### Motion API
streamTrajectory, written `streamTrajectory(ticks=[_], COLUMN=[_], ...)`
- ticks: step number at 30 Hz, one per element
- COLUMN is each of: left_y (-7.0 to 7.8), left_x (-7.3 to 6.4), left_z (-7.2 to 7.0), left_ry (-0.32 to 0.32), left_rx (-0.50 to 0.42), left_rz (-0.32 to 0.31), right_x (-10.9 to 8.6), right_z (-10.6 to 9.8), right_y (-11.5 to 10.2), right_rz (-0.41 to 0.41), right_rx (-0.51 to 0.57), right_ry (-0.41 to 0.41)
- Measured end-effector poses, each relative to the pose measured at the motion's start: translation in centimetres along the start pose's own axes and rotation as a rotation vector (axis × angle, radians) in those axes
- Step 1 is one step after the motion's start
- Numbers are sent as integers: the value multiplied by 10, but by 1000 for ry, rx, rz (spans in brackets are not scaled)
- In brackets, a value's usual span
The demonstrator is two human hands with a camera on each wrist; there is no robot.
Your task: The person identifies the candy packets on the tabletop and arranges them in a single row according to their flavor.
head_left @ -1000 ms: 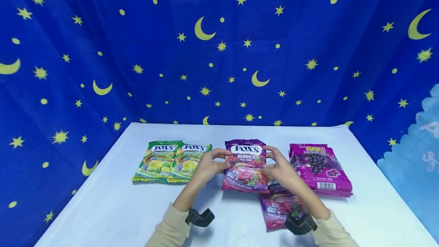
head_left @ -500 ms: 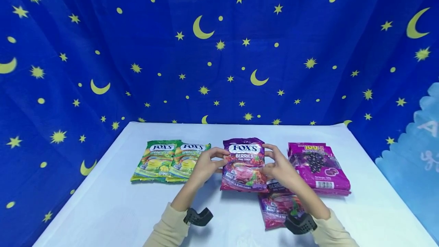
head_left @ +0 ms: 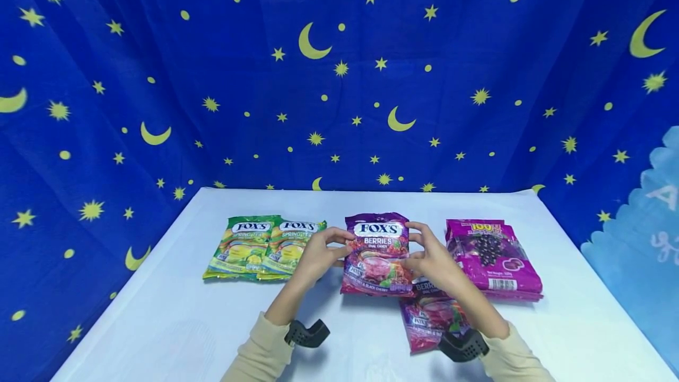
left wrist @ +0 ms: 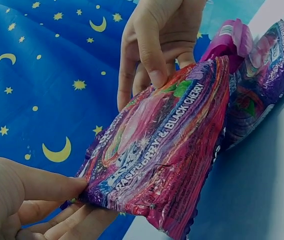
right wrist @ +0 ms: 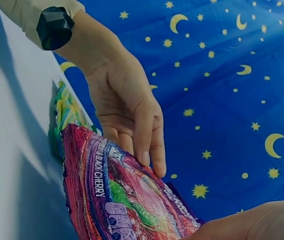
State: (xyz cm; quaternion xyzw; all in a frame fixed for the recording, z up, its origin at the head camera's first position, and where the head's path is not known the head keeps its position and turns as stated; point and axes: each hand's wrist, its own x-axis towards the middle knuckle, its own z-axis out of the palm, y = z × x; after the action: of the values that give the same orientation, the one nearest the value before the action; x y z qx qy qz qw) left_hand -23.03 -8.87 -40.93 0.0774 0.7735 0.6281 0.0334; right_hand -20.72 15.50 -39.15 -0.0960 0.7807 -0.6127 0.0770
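Note:
A purple Fox's Berries candy bag (head_left: 378, 255) is held up between both hands, its printed front facing the head camera. The left hand (head_left: 317, 257) pinches its left edge, thumb in front and fingers behind, as the left wrist view also shows. On the opposite edge the right hand (head_left: 432, 258) grips it the same way. A second Berries candy bag (head_left: 432, 317) lies on the table below the right hand, partly covered by that hand's forearm and the held bag.
Two green Fox's Spring Tea candy bags (head_left: 241, 249) lie overlapping at the left. Magenta grape candy bags (head_left: 495, 264) are stacked at the right. All rest on a white table (head_left: 175, 323), with a blue star-patterned curtain (head_left: 254, 87) behind it.
The hands and the held candy bag stay practically in place. The whole head view has shifted slightly; the other bags lie as before.

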Motion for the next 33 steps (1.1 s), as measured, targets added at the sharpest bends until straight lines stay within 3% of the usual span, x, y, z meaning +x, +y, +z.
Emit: streamTrajectory(ticks=[8,18,26,33], left_y=[-6,-26,-27,-31], left_x=[3,4,8,9], left_z=[-7,-27,-41,-48], left_ry=[27,30,42,51], left_rx=[35,-68,-55,-19], left_rz=[17,-22,-62,-51], right_x=[10,29,47,57], right_z=[5,16,30,37], right_y=[11,25,26,27], right_rz=[9,21,32,63], right_rx=[70,169,183,173], right_ry=[-38,-85,-99,-119])
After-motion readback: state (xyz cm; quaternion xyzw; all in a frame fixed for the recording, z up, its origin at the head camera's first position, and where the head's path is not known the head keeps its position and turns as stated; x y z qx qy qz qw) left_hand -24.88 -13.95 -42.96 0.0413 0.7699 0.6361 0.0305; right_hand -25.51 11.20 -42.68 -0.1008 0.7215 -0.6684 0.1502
